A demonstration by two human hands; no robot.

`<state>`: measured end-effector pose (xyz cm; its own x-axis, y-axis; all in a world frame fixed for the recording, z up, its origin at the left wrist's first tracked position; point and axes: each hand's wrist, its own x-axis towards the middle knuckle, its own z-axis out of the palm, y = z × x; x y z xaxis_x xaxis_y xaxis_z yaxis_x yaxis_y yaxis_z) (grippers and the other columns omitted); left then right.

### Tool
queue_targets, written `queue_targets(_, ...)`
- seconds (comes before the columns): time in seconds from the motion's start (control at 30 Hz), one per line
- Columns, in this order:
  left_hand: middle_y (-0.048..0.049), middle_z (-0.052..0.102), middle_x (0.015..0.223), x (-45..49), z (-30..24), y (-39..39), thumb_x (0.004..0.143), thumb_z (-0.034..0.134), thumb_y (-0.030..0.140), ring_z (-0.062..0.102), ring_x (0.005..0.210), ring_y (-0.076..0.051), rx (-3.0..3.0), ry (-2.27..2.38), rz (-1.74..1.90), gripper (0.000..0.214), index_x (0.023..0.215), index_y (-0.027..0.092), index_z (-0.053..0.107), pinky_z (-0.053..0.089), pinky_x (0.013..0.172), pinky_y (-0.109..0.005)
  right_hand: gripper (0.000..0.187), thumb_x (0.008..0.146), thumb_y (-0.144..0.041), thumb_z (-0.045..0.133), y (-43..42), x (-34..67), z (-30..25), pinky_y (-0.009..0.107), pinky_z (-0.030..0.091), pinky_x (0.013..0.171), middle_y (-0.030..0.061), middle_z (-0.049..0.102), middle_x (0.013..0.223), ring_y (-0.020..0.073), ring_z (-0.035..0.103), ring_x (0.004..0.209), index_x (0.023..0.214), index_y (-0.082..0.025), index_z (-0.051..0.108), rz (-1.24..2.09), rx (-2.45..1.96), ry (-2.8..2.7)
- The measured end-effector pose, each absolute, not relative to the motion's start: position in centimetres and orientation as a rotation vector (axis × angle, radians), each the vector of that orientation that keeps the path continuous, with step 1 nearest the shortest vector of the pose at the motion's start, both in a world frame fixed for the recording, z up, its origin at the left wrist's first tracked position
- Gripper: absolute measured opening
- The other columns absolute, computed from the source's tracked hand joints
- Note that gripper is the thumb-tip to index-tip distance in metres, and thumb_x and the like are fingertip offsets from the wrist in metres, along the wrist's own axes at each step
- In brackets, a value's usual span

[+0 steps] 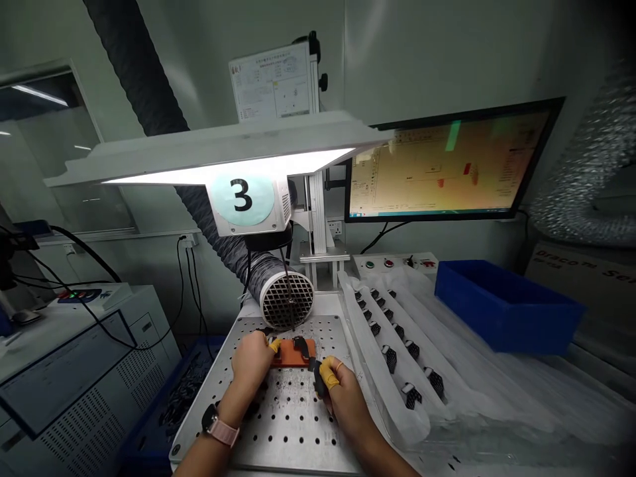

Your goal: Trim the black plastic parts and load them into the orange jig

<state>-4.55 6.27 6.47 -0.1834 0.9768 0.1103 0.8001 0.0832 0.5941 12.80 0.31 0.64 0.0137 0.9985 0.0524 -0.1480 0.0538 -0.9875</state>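
An orange-red block (289, 362) lies on a perforated metal plate (285, 411), below the round duct mouth. A curved black piece (301, 345) sits on the block's right half. My left hand (251, 362) is closed at the block's left end, a yellow cover on one fingertip; what it grips there is hidden by the fingers. Just right of the block, my right hand (342, 394), also with yellow finger covers, pinches a small dark part (318, 379) between thumb and fingers. The exact kind of this part is too small to tell.
White foam sheeting (358, 344) at the right carries rows of small black parts (390, 358). Behind it stands a blue bin (501, 311). A grille-covered duct (287, 301) and a machine head marked 3 (243, 202) are above the plate. A monitor (447, 165) hangs behind.
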Motion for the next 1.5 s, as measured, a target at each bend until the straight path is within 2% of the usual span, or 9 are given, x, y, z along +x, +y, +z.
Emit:
queue_targets(0.1, -0.017, 0.067, 0.081, -3.0, 5.6, 6.9, 0.07, 0.059, 0.019, 0.063, 0.084, -0.034, 1.835, 2.236, 0.662, 0.006, 0.065, 0.017, 0.062, 0.042, 0.064, -0.035, 0.019, 0.077, -0.035, 0.05, 0.3, 12.8, 0.7, 0.02, 0.025, 0.042, -0.0028, 0.042, 0.059, 0.01, 0.035, 0.05, 0.068, -0.02, 0.042, 1.23, -1.045, -1.115)
queue_targets(0.3, -0.0203, 0.068, 0.09, -1.8, 5.4, 7.9, 0.07, 0.056, 0.017, 0.065, 0.083, -0.033, 1.812, 2.362, 0.542, 0.016, 0.082, 0.014, 0.066, 0.045, 0.064, -0.035, 0.019, 0.078, -0.034, 0.051, 0.0, 12.7, 0.9, 0.019, 0.022, 0.04, -0.0032, 0.045, 0.057, 0.0083, 0.032, 0.045, 0.069, -0.02, 0.043, 1.271, -1.026, -1.136)
queue_targets(0.57, -0.0221, 0.068, 0.087, -3.3, 6.3, 7.1, 0.067, 0.061, 0.032, 0.065, 0.079, -0.035, 1.76, 2.287, 0.567, 0.021, 0.078, 0.014, 0.064, 0.04, 0.053, -0.033, 0.014, 0.078, -0.03, 0.048, -0.1, 12.8, 1.0, 0.02, 0.023, 0.04, -0.0034, 0.047, 0.057, 0.0082, 0.033, 0.044, 0.07, -0.02, 0.042, 1.231, -1.067, -1.154)
queue_targets(0.77, -0.0192, 0.068, 0.083, -0.2, 5.4, 2.2, 0.067, 0.061, 0.036, 0.064, 0.077, -0.033, 1.997, 2.127, 0.373, 0.023, 0.075, 0.015, 0.063, 0.04, 0.058, -0.033, 0.016, 0.08, -0.032, 0.047, 0.1, 12.8, 0.8, 0.021, 0.024, 0.04, -0.0047, 0.045, 0.056, 0.0084, 0.033, 0.043, 0.07, -0.021, 0.041, 1.166, -1.046, -1.121)
queue_targets(0.83, -0.018, 0.068, 0.082, 0.2, 5.0, 1.3, 0.072, 0.057, 0.037, 0.064, 0.078, -0.032, 2.071, 2.064, 0.294, 0.022, 0.072, 0.015, 0.062, 0.04, 0.06, -0.033, 0.017, 0.081, -0.032, 0.047, 0.1, 12.8, 0.7, 0.021, 0.024, 0.041, -0.0052, 0.044, 0.055, 0.0082, 0.032, 0.042, 0.07, -0.021, 0.041, 1.173, -1.039, -1.121)
queue_targets(0.97, -0.0097, 0.064, 0.071, -0.9, 4.9, 1.0, 0.085, 0.041, 0.034, 0.06, 0.068, -0.023, 2.01, 1.878, 0.578, 0.029, 0.068, 0.017, 0.057, 0.04, 0.059, -0.031, 0.016, 0.084, -0.032, 0.047, 0.2, 12.8, 0.8, 0.021, 0.026, 0.043, -0.0038, 0.049, 0.059, 0.0086, 0.034, 0.044, 0.075, -0.019, 0.047, 1.194, -1.02, -1.163)
queue_targets(1.13, -0.0051, 0.065, 0.082, -2.9, 4.6, 0.5, 0.073, 0.064, 0.037, 0.057, 0.073, -0.019, 1.872, 1.315, 0.952, 0.025, 0.087, 0.016, 0.063, 0.044, 0.065, -0.027, 0.017, 0.084, -0.03, 0.053, -0.2, 12.7, 1.5, 0.025, 0.042, 0.067, 0.0031, 0.059, 0.078, 0.0173, 0.055, 0.074, 0.078, -0.017, 0.062, 1.072, -0.956, -1.44)
queue_targets(1.3, -0.0056, 0.068, 0.075, -4.6, 4.0, 1.8, 0.068, 0.067, 0.032, 0.06, 0.072, -0.02, 1.726, 1.436, 1.037, 0.019, 0.075, 0.015, 0.068, 0.047, 0.067, -0.029, 0.019, 0.084, -0.023, 0.05, -0.5, 12.4, 1.6, 0.027, 0.041, 0.067, 0.0044, 0.061, 0.081, 0.0195, 0.056, 0.076, 0.077, -0.018, 0.067, 0.771, -1.266, -1.631)
queue_targets(1.5, -0.0032, 0.066, 0.071, -5.7, 2.7, 7.0, 0.061, 0.068, 0.022, 0.06, 0.064, -0.016, 1.403, 1.433, 1.35, 0.052, 0.111, 0.011, 0.061, 0.049, 0.059, -0.026, 0.016, 0.08, -0.017, 0.051, -0.1, 12.4, 0.6, 0.026, 0.041, 0.066, 0.0033, 0.062, 0.08, 0.0192, 0.057, 0.073, 0.088, -0.019, 0.065, 0.629, -1.493, -1.688)
